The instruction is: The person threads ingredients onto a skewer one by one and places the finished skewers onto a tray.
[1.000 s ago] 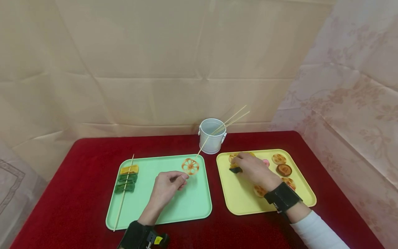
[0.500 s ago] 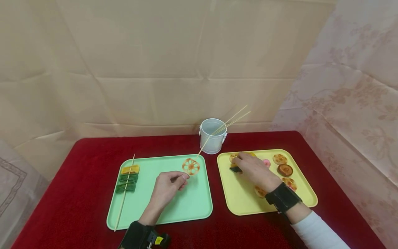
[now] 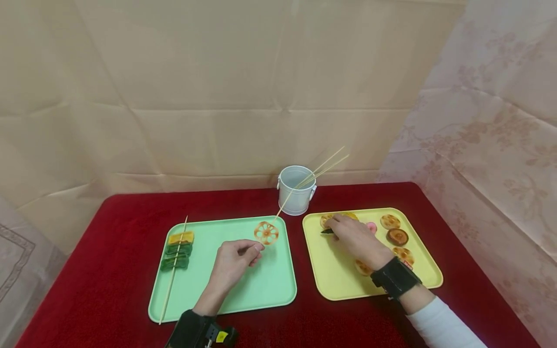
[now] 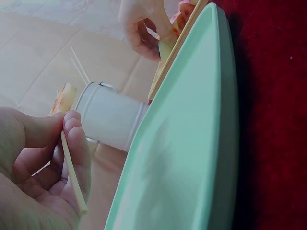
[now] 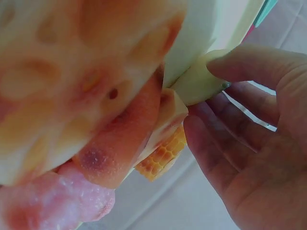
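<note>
In the head view, my left hand (image 3: 235, 263) is over the right side of the mint-green tray (image 3: 271, 280). Its thumb and fingers pinch a thin bamboo skewer (image 4: 72, 175), which bears a lotus root slice (image 3: 266, 233) above the fingertips. My right hand (image 3: 359, 239) reaches over the yellow tray (image 3: 337, 282). Between its thumb and fingers is a pale green slice with a dark rind (image 5: 201, 81); its exact kind is unclear. Close by in the right wrist view are a corn piece (image 5: 163, 158), a large lotus root slice (image 5: 48, 86) and a pink piece (image 5: 62, 201).
A loaded skewer (image 3: 167, 295) with yellow and green folded pieces lies along the green tray's left side. Behind the trays stands a small white bucket (image 3: 296, 200) with several skewers. A brown mushroom-like disc (image 3: 397, 237) lies on the yellow tray.
The dark-rinded slice in my right hand has tilted and risen slightly, showing as a thinner dark strip. My left hand, the skewer and its lotus root slice keep their place.
</note>
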Tool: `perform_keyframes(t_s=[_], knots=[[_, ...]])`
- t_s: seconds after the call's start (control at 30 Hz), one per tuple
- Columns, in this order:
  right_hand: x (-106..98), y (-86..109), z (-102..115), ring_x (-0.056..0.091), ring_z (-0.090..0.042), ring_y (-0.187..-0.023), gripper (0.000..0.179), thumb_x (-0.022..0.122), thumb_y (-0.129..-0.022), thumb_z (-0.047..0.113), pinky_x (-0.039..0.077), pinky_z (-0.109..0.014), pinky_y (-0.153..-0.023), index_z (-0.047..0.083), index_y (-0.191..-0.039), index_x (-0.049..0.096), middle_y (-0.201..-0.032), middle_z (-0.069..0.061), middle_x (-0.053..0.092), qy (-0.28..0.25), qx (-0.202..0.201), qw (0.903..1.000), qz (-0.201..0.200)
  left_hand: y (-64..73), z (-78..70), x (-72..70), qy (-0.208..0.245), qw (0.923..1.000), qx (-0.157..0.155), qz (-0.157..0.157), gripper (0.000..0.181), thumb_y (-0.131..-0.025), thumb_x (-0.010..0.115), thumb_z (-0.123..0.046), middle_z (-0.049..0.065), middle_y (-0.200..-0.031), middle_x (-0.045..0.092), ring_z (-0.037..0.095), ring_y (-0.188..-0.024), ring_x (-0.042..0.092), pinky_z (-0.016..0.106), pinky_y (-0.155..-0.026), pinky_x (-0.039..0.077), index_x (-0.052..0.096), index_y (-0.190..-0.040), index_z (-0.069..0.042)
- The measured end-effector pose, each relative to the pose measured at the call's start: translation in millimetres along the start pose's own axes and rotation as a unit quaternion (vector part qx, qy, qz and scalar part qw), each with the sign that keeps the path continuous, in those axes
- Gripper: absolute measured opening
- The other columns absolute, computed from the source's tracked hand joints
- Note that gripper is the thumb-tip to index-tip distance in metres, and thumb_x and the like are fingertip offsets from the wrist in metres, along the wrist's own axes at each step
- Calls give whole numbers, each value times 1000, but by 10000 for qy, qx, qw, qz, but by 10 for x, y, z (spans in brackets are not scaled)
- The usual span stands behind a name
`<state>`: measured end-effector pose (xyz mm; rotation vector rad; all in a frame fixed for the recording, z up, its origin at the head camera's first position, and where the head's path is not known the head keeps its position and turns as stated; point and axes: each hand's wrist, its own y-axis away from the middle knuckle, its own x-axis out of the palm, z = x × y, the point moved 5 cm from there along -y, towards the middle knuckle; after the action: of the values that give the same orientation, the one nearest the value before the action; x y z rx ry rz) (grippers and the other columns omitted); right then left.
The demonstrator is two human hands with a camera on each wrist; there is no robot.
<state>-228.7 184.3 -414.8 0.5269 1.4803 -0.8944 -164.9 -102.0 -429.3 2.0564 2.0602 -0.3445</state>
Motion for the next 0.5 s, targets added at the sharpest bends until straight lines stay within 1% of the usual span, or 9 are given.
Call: perform_keyframes(t_s=[0.07,0.13,0.2,0.27,0.4,0.5], knots=[[-9,8,-5,61,-21,-82,25,77,-86,-5,54,-39,-74,7,-107,70,-91,-4,63,-87,9,10000,-26,1,-1,-1,0,10000,-17,7,14,-96,75,-11,12,-76,72,14,-64,62,24,-60,48,79,-94,2],[-31,9,-17,64,-21,-84,23,76,-87,-5,55,-39,-74,6,-107,71,-92,-4,66,-235,98,9996,-82,0,-1,-2,9,10000,-32,13,13,-96,75,-11,12,-76,72,15,-64,62,24,-61,49,79,-94,2],[-63,1,-34,66,-21,-85,20,74,-89,-3,56,-40,-75,6,-108,73,-95,-5,70,-442,296,9985,-143,-4,0,-6,13,10000,-57,23,13,-96,75,-11,12,-76,72,15,-65,62,24,-61,49,79,-94,1],[-103,-13,-57,68,-21,-85,18,74,-91,0,57,-41,-73,6,-108,74,-97,-5,72,-635,561,9961,-241,-7,0,-10,10,10000,-56,25,13,-96,75,-11,13,-77,72,15,-65,62,24,-61,49,79,-95,1],[-191,-59,-93,67,-22,-85,18,73,-94,6,56,-42,-74,3,-112,74,-102,-8,73,-1195,1033,9864,-462,-7,-7,-18,-45,10000,-53,2,13,-96,75,-12,13,-77,72,15,-65,63,24,-61,50,80,-95,0],[-249,-95,-94,66,-23,-86,20,72,-97,10,54,-39,-74,3,-115,72,-105,-10,73,-1701,1268,9754,-592,-2,-11,-23,-83,9999,-58,-12,13,-96,76,-13,12,-76,72,15,-65,62,25,-60,49,80,-95,-1]])
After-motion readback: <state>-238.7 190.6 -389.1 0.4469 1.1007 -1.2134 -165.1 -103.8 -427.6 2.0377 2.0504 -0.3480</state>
